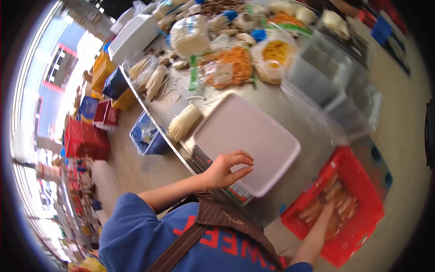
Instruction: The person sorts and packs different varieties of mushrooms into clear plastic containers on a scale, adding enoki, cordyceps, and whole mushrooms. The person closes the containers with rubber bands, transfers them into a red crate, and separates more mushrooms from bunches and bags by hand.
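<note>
My left hand (230, 169) hovers at the near-left edge of a pale pinkish tray (253, 140), fingers apart and holding nothing. That tray rests on what looks like a weighing scale (238, 192), whose dark display panel shows at its left side. Down to the right, my right hand (328, 209) reaches into a red plastic crate (362, 181). Its fingers are buried among brownish-orange elongated pieces (344, 197), so their grip is hidden. A bundle of pale, thin noodle-like strands (185, 122) lies just left of the tray.
Bagged orange shreds (235, 63), a bag of yellow pieces (275, 52) and a stuffed white bag (190, 36) cover the metal table's far side. Clear plastic bins (321, 63) stand at right. A blue basket (147, 133) and a red box (86, 138) sit left, beyond the table edge.
</note>
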{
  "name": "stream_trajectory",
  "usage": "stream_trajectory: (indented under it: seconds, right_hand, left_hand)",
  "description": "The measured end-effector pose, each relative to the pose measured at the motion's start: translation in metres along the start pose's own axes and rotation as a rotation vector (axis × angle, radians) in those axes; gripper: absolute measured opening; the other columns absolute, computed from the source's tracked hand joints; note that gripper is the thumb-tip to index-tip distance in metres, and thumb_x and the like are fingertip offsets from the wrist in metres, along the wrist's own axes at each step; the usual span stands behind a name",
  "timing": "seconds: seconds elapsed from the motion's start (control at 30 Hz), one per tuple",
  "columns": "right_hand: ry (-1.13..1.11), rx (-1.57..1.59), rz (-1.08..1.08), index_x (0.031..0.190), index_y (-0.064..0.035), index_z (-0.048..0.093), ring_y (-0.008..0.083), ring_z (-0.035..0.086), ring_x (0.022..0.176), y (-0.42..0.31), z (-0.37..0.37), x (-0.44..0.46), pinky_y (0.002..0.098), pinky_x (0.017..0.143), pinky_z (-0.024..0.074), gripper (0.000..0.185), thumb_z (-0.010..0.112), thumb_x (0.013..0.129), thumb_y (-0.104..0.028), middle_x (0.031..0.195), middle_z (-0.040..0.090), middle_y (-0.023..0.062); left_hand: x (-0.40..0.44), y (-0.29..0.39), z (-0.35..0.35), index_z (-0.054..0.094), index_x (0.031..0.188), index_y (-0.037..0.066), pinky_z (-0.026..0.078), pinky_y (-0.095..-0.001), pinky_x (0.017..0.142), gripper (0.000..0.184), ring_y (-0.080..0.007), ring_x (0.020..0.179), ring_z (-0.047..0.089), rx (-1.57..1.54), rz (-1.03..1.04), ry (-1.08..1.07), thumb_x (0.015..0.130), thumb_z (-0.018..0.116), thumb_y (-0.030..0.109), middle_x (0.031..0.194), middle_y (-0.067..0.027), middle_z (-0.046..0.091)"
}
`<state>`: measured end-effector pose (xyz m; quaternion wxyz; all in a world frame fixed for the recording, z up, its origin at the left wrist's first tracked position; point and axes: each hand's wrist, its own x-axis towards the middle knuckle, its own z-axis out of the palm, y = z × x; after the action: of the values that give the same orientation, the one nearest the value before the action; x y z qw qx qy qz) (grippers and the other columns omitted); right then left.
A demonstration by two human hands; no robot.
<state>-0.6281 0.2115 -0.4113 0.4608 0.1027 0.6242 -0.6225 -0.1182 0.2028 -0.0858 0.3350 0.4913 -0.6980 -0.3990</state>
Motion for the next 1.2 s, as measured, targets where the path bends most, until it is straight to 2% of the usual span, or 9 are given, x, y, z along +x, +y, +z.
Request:
stream_trajectory:
  seconds: [0.17,0.4,0.57,0.7,0.83,0.93,0.97,1.07,1.2]
  right_hand:
    - [0.005,-0.145,0.053,0.118,-0.0001,0.047,0.0237,0.054,0.098,0.104,0.060,-0.112,0.0324,0.088,0.0403,0.047,0.051,0.084,-0.032,0.110,0.055,0.0126]
    - [-0.090,-0.362,-0.114,0.113,0.0029,0.049,0.0244,0.056,0.094,0.150,0.111,-0.224,0.0328,0.085,0.0429,0.041,0.048,0.086,-0.028,0.105,0.057,0.0145]
    - [-0.133,-0.520,-0.697,0.110,0.0051,0.051,0.0250,0.057,0.091,0.062,0.194,-0.295,0.0330,0.083,0.0446,0.038,0.046,0.088,-0.025,0.102,0.058,0.0159]
    - [-0.128,-0.611,-1.276,0.107,0.0068,0.052,0.0254,0.058,0.089,-0.074,0.287,-0.375,0.0332,0.081,0.0461,0.036,0.044,0.089,-0.023,0.099,0.059,0.0170]
    - [-0.151,-0.708,-1.657,0.104,0.0086,0.053,0.0258,0.059,0.087,-0.211,0.390,-0.463,0.0334,0.079,0.0475,0.035,0.042,0.090,-0.021,0.096,0.060,0.0181]
    - [-0.337,-1.008,-1.565,0.102,0.0099,0.054,0.0261,0.060,0.085,-0.272,0.459,-0.437,0.0335,0.078,0.0486,0.034,0.041,0.091,-0.020,0.094,0.061,0.0189]
    - [-0.565,-1.185,-1.476,0.117,0.0015,0.050,0.0195,0.051,0.105,-0.280,0.464,-0.377,0.0336,0.094,0.0362,0.039,0.040,0.091,-0.025,0.111,0.055,0.0099]
    - [-0.557,-1.868,-1.098,0.121,0.0028,0.047,0.0230,0.049,0.110,-0.156,0.476,-0.324,0.0314,0.096,0.0341,0.040,0.045,0.091,-0.024,0.121,0.051,0.0151]
    - [-0.549,-2.012,-1.269,0.118,0.0058,0.049,0.0186,0.053,0.101,-0.091,0.457,-0.283,0.0303,0.089,0.0382,0.041,0.053,0.087,-0.022,0.110,0.058,0.0165]
  left_hand:
    - [0.006,-0.084,-0.137,0.060,0.082,0.001,0.047,-0.0303,0.072,0.007,-0.0215,0.081,0.059,0.125,0.076,0.250,0.075,0.061,0.002,0.087,-0.0098,0.061]
    - [-0.024,-0.124,-0.288,0.060,0.094,-0.002,0.042,-0.0198,0.076,0.012,-0.0050,0.083,0.054,0.138,-0.239,0.621,0.085,0.056,0.005,0.093,-0.0027,0.060]
    - [0.013,-0.134,-0.319,0.060,0.096,-0.001,0.043,-0.0200,0.076,0.014,-0.0058,0.082,0.054,0.213,-0.221,0.598,0.085,0.056,0.008,0.092,-0.0020,0.060]
    - [0.084,-0.110,-0.323,0.062,0.094,0.001,0.045,-0.0219,0.074,0.014,-0.0068,0.080,0.057,0.306,0.123,0.547,0.084,0.058,0.009,0.088,-0.0021,0.063]
    - [0.123,-0.120,-0.293,0.062,0.090,0.002,0.046,-0.0250,0.070,0.013,-0.0125,0.076,0.059,0.213,0.227,0.337,0.080,0.061,0.010,0.082,-0.0058,0.063]
    - [0.116,-0.144,-0.260,0.062,0.086,0.001,0.046,-0.0276,0.067,0.010,-0.0157,0.073,0.058,0.084,0.161,0.261,0.079,0.062,0.009,0.077,-0.0070,0.061]
    - [0.107,-0.153,-0.248,0.061,0.085,0.001,0.046,-0.0286,0.067,0.012,-0.0169,0.072,0.058,0.050,0.097,0.246,0.078,0.062,0.011,0.077,-0.0073,0.061]
    - [0.060,-0.165,-0.209,0.051,0.109,0.007,0.044,-0.0382,0.076,0.045,-0.0277,0.089,0.055,0.495,-0.327,0.038,0.071,0.068,0.025,0.095,-0.0136,0.056]
    - [0.002,-0.186,-0.172,0.028,0.133,0.014,0.040,-0.0448,0.082,0.082,-0.0362,0.099,0.049,0.946,-0.454,0.082,0.065,0.070,0.030,0.107,-0.0199,0.049]
